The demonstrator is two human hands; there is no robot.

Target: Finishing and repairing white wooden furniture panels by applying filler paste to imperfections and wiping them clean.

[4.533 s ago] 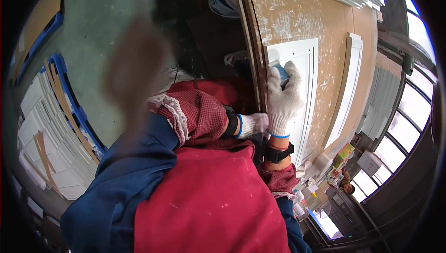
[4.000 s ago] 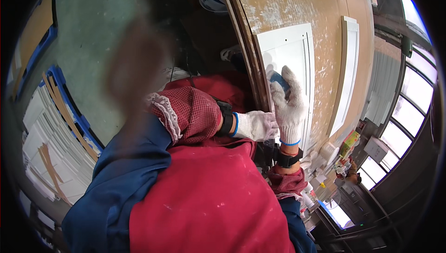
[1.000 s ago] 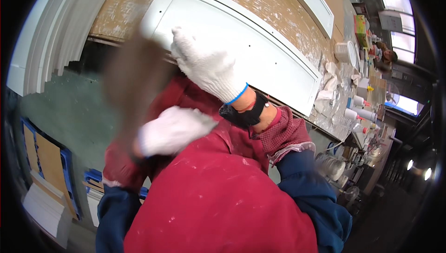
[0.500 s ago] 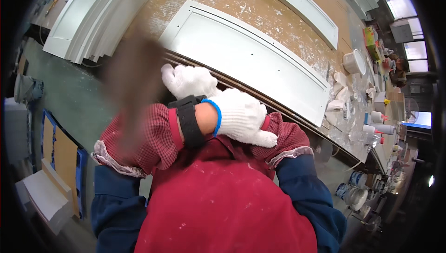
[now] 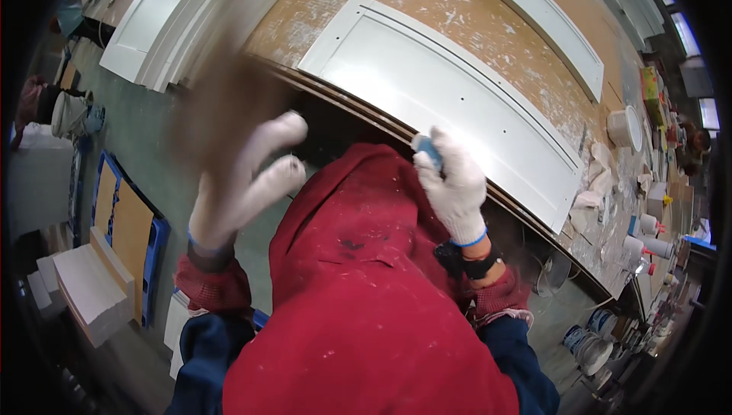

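Paint-flecked brown workbench carries the long white panel; since before, the right hand, gripping a blue block, reached its near edge, left hand lifted clear, fingers spread.

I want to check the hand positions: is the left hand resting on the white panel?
No, the left hand is raised in the air over the green floor, away from the white panel.
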